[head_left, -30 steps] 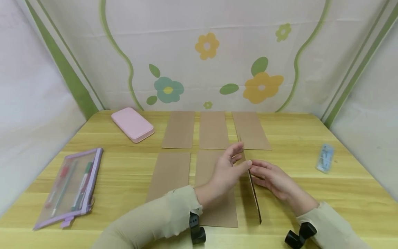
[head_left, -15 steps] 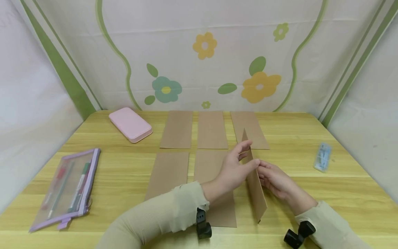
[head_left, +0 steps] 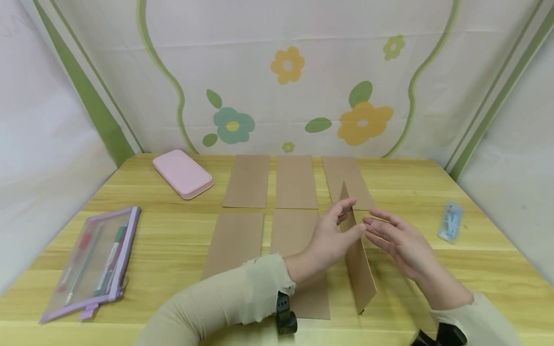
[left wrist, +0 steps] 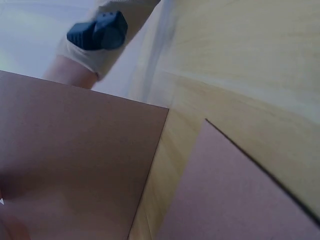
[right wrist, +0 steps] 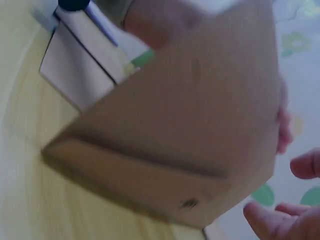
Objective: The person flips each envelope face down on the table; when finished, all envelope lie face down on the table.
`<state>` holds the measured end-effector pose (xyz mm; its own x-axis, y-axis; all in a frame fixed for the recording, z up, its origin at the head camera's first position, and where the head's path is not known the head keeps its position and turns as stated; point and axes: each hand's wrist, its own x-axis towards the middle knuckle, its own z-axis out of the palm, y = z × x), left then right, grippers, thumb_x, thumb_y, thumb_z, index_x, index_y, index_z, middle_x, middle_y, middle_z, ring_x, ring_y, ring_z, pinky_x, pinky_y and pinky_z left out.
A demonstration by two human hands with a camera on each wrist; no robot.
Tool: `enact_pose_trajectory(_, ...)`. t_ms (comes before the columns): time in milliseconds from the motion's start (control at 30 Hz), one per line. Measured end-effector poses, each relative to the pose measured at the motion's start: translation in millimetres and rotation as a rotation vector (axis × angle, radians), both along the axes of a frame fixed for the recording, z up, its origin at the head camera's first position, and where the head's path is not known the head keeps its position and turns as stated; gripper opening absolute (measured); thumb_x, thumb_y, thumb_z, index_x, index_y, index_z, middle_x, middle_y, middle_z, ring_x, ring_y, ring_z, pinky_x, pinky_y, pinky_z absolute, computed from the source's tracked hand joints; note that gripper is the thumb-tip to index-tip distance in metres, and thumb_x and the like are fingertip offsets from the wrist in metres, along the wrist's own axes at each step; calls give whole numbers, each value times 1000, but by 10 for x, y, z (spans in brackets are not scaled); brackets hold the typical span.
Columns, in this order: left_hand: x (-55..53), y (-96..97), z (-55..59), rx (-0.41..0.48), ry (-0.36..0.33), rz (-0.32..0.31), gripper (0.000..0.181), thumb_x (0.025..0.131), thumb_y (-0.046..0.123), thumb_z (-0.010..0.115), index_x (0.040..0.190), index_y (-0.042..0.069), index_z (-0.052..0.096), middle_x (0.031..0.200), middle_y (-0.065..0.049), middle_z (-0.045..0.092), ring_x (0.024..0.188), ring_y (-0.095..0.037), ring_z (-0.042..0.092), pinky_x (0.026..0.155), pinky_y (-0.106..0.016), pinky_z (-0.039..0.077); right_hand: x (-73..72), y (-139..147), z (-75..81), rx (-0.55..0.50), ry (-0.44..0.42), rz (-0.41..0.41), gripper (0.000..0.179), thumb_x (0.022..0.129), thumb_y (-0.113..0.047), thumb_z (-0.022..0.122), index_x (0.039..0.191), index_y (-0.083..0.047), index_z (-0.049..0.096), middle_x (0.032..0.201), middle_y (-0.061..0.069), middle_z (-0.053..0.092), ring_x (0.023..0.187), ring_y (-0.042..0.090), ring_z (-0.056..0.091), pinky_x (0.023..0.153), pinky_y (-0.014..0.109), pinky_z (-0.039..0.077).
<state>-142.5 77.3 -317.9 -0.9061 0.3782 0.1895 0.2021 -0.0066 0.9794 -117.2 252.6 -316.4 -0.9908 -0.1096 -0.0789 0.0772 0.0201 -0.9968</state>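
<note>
My left hand pinches a flat brown kraft-paper piece by its upper long edge, so that it stands on edge over the table. In the right wrist view, the face of this paper piece shows a folded flap along its lower end, with a small dark mark. Fingertips of the left hand show past the paper's far edge there. Just right of the paper, my right hand is apart from it, fingers loosely extended and holding nothing. Below the left forearm lies a similar brown piece, partly covered.
Three brown pieces lie in the back row, the rightmost behind the held one; another lies front left. A pink case, a mesh pen pouch and a small blue clear box sit around them on the wooden table.
The held paper has shifted slightly right and turned to show more of its left face. My right hand has let go of it and drawn back to the right.
</note>
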Motion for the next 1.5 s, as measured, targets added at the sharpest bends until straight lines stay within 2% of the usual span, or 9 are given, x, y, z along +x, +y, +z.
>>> enact_pose_trajectory(100, 6, -2, -5, -14, 29, 1, 51, 86, 14, 63, 134, 16, 47, 136, 1, 48, 123, -18, 45, 100, -26, 38, 183, -41, 95, -15, 114, -118, 41, 95, -13, 52, 132, -3, 39, 115, -6, 57, 101, 2, 59, 84, 19, 50)
enact_pose_trajectory(200, 5, -17, 2, -28, 74, 9, 50, 87, 14, 62, 134, 14, 46, 135, -2, 48, 122, -17, 45, 102, -25, 37, 358, -135, 135, 39, 247, -212, 33, 93, -9, 54, 125, -5, 47, 111, -10, 61, 101, 3, 60, 80, 17, 50)
enact_pose_trajectory(300, -4, -29, 9, -38, 117, 16, 50, 87, 14, 62, 134, 12, 46, 135, -4, 48, 122, -16, 45, 103, -26, 36, 482, -250, 157, 238, 328, -261, 40, 92, -11, 55, 130, -1, 46, 115, -12, 59, 101, -1, 59, 79, 14, 50)
enact_pose_trajectory(433, -11, -24, 0, -52, 161, 9, 49, 88, 13, 61, 134, 10, 45, 134, -5, 48, 121, -16, 45, 102, -24, 37, 562, -391, 149, 474, 381, -295, 44, 92, -13, 57, 132, -2, 45, 122, 0, 57, 102, -7, 56, 78, 11, 48)
enact_pose_trajectory(567, -6, -13, -24, -53, 199, -5, 48, 89, 13, 59, 134, 6, 44, 134, -7, 47, 122, -18, 45, 101, -24, 38, 575, -478, 130, 517, 377, -300, 46, 90, -15, 60, 132, -3, 46, 125, 15, 57, 100, -10, 54, 76, 9, 47)
enact_pose_trajectory(833, -3, -7, -51, -19, 230, -23, 43, 92, 11, 54, 133, 4, 44, 135, -11, 46, 122, -24, 46, 101, -24, 38, 557, -525, 141, 559, 364, -310, 32, 87, -12, 63, 117, -3, 60, 111, 14, 65, 92, -6, 60, 72, 12, 50)
enact_pose_trajectory(1133, -19, 11, -84, 66, 205, -45, 40, 91, 3, 52, 131, 2, 45, 132, -12, 47, 122, -19, 46, 100, -23, 39, 446, -477, 169, 700, 566, -325, 18, 77, 2, 65, 94, -3, 70, 81, 9, 71, 70, -6, 60, 59, 10, 49)
enact_pose_trajectory(1300, -4, 25, -87, 81, 139, -77, 44, 90, 0, 53, 133, 2, 43, 134, -10, 46, 127, -17, 42, 102, -22, 37, 417, -452, 195, 753, 670, -345, 18, 72, 6, 67, 86, -3, 71, 70, 6, 68, 62, -9, 57, 54, 7, 46)
enact_pose_trajectory(1500, -4, -1, -51, 129, 81, -93, 49, 88, -3, 52, 135, 4, 41, 137, -8, 45, 128, -15, 41, 103, -20, 34, 382, -378, 287, 707, 670, -421, 17, 69, 12, 67, 82, 2, 70, 67, 3, 67, 60, -11, 56, 55, 7, 47)
